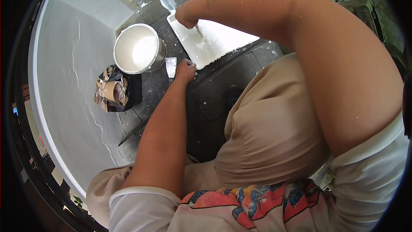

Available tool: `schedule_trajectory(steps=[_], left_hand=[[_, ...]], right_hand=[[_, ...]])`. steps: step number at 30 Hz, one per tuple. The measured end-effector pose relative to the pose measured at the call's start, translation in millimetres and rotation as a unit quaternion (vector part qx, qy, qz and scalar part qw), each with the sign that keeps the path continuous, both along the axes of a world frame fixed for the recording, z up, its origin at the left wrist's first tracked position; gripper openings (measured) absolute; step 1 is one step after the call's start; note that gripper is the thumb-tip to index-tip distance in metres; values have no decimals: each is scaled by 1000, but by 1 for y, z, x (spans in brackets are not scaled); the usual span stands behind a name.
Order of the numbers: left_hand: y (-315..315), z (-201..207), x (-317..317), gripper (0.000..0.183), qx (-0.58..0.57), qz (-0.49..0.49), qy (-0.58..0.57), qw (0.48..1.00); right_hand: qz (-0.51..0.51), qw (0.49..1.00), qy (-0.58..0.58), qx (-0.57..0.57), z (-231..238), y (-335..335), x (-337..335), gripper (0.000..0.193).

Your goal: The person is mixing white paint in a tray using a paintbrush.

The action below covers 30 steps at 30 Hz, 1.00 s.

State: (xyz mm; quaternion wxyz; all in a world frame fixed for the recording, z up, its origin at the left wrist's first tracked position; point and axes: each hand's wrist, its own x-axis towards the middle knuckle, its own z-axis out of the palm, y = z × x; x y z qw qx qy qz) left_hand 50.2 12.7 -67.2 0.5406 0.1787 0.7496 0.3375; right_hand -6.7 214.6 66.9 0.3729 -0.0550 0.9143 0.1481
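Observation:
A shallow white tray (234,34), or a flat panel with a raised rim, lies on the dark tiled floor ahead of me. Its surface is smooth, white and shiny. My left hand (187,69) is closed at the tray's near left corner, with white smears on the fingers. My right hand (187,18) reaches over the tray's far left part, bent down at the wrist. Its fingers look closed, but my own wrist mostly hides them. A thin greyish streak shows below that hand, and I cannot tell whether it is a tool or a mark.
A white bucket (159,53) stands left of the tray. Nearer me sits a black bag (135,92) with torn brown paper (112,90). A small white card (171,67) lies by my left hand. A grey cracked wall (64,60) bounds the left side. White splashes dot the floor.

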Motion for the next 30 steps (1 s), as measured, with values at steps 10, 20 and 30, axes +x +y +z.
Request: schedule_trajectory(steps=[10,20,30], left_hand=[[-17,19,-15,24,-48,-131,167,976],[-8,25,-6,26,-30,-119,158,980],[-6,27,-4,25,-29,-128,185,974]], right_hand=[[85,989,-41,-110,19,-86,-24,24],[6,984,9,-178,55,-69,-1,24],[-5,985,30,-172,59,-59,5,25]])
